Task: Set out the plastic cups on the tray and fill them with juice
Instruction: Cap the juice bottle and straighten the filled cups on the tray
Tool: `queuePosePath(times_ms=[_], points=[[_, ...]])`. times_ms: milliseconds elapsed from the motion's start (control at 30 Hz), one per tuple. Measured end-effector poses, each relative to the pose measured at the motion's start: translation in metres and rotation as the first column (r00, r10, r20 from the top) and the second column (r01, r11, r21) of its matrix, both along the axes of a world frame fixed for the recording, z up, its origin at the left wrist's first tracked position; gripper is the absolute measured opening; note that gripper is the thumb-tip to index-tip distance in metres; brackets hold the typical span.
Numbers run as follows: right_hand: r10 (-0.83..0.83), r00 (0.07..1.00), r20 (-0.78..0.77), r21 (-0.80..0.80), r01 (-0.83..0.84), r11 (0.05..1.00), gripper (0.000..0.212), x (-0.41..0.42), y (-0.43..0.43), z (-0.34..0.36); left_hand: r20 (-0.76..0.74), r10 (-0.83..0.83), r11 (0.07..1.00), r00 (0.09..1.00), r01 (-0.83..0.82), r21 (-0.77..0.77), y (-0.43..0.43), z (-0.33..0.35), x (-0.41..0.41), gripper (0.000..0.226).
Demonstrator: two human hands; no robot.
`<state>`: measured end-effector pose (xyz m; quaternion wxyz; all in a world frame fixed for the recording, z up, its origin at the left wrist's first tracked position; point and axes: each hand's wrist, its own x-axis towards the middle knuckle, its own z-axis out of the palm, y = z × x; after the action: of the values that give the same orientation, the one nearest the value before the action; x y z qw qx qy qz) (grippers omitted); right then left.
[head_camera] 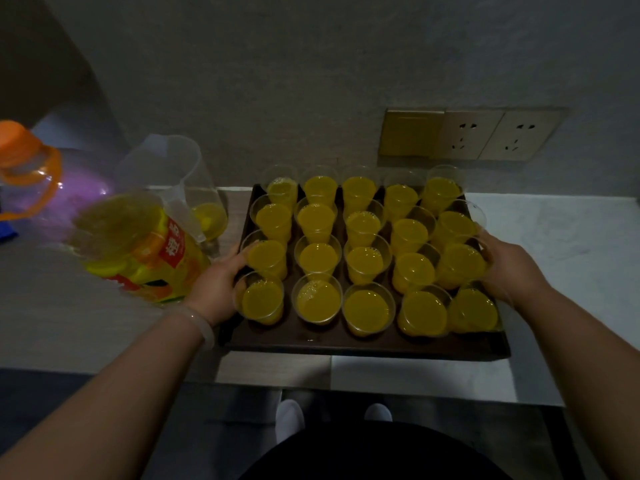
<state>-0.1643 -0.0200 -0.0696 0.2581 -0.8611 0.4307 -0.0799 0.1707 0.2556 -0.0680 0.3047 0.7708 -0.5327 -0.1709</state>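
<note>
A dark brown tray (363, 344) lies on the counter with several clear plastic cups (318, 259) standing in rows, each holding orange juice. My left hand (216, 282) grips the tray's left edge beside the near-left cups. My right hand (509, 268) grips the right edge, fingers curled next to the right-hand cups. A large juice bottle (145, 251) with a yellow and red label lies tilted just left of the tray. Behind it stands a clear jug (194, 195) with a little juice at its bottom.
A clear container with an orange lid (24, 157) sits at the far left. The wall behind carries a switch and power sockets (474, 135). Bare counter (561, 244) extends right of the tray. My feet (291, 420) show below the counter edge.
</note>
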Motion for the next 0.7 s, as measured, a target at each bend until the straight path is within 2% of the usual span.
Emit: queuePosePath(times_ms=[367, 467, 600, 700], points=[[-0.044, 0.999, 0.023, -0.009, 0.044, 0.999, 0.076, -0.014, -0.001, 0.019, 0.024, -0.042, 0.999, 0.999, 0.042, 0.016, -0.015, -0.003, 0.007, 0.062], [-0.051, 0.999, 0.006, -0.006, 0.051, 0.999, 0.062, -0.021, -0.002, 0.018, 0.03, -0.028, 0.998, 0.999, 0.027, 0.049, -0.018, -0.002, 0.002, 0.065], [-0.062, 0.998, 0.004, 0.018, 0.062, 0.998, 0.068, -0.032, -0.005, 0.016, 0.055, -0.041, 0.997, 0.998, 0.037, 0.066, -0.023, -0.002, -0.007, 0.062], [-0.067, 0.998, -0.016, 0.01, 0.067, 0.998, 0.056, -0.042, -0.009, 0.015, 0.056, -0.036, 0.997, 0.998, 0.032, 0.07, -0.029, -0.001, -0.018, 0.063]])
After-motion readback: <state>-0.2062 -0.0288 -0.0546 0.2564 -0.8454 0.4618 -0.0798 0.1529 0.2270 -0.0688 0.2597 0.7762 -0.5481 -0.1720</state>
